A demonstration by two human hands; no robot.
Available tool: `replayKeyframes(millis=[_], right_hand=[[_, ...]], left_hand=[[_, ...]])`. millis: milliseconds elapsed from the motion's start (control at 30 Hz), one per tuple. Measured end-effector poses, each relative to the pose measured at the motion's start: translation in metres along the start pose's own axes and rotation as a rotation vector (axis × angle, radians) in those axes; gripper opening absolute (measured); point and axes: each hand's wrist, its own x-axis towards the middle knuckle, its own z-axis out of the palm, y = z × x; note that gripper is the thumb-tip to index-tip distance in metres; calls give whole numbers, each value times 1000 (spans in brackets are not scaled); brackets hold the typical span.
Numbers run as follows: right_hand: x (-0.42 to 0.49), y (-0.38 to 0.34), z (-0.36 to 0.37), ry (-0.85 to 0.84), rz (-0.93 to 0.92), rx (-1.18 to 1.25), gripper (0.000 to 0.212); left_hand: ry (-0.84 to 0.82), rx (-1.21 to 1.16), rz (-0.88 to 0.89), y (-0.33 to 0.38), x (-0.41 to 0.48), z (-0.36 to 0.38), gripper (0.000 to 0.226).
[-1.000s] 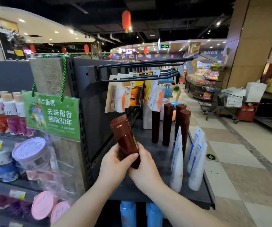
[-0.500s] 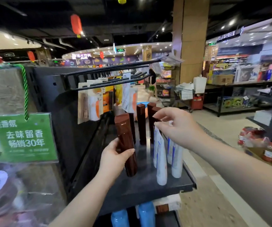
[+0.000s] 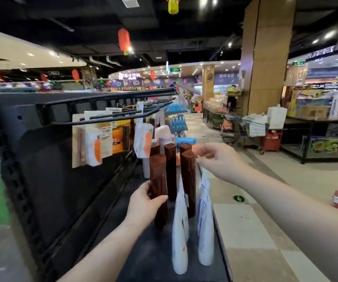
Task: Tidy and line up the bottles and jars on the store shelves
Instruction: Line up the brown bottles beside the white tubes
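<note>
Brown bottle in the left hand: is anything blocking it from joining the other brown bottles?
Nothing visible does. The left hand holds the brown bottle right beside the other brown bottles; the white tubes stand nearer, to its right, not between them.

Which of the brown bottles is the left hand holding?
The nearest brown bottle, front left of the group: the left hand grips its lower half. The other brown bottles stand behind it, clear of that hand.

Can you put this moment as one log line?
left hand: grips front brown bottle, upright on shelf | right hand: at second brown bottle cap, contact unclear | white tubes: standing
</note>
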Motion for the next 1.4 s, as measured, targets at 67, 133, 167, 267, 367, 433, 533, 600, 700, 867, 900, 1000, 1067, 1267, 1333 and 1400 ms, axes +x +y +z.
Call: replayKeyframes(millis=[67, 133, 167, 267, 367, 433, 533, 600, 700, 867, 900, 1000, 1067, 1267, 1333, 1400], right_hand=[[17, 12, 0, -21, -43, 22, 10], [34, 20, 0, -48, -93, 24, 10], [42, 24, 0, -68, -110, 36, 10], [62, 32, 2, -134, -133, 41, 13], [71, 41, 5, -166, -155, 18, 15], [75, 45, 7, -171, -180, 52, 18], [79, 50, 10, -198, -222, 128, 20], [80, 50, 12, -216, -247, 104, 15], [81, 52, 14, -225, -240, 71, 12], [82, 51, 17, -314, -192, 63, 19], [83, 51, 18, -320, -189, 60, 19], [86, 50, 20, -318, -171, 69, 19], [86, 49, 23, -313, -176, 60, 18], [88, 49, 29, -294, -172, 35, 19], [88, 50, 29, -301, -170, 37, 19], [89, 50, 30, -307, -166, 39, 17]], left_hand=[[32, 38, -15, 3, 9, 10, 41], [50, 53, -41, 6, 17, 19, 44], [62, 62, -48, 7, 21, 24, 42], [117, 78, -53, 7, 28, 35, 32], [179, 122, -70, 6, 33, 39, 26], [210, 156, -83, 2, 37, 40, 26], [213, 144, -121, -6, 42, 42, 26], [183, 142, -140, -12, 44, 44, 34], [133, 153, -150, -19, 43, 45, 40], [51, 114, -153, -27, 52, 41, 56], [40, 104, -153, -29, 54, 41, 60], [47, 133, -132, -34, 56, 37, 61], [60, 130, -125, -38, 57, 34, 61], [57, 86, -116, -40, 61, 34, 61], [59, 69, -109, -41, 63, 34, 59], [55, 40, -113, -44, 64, 34, 57]])
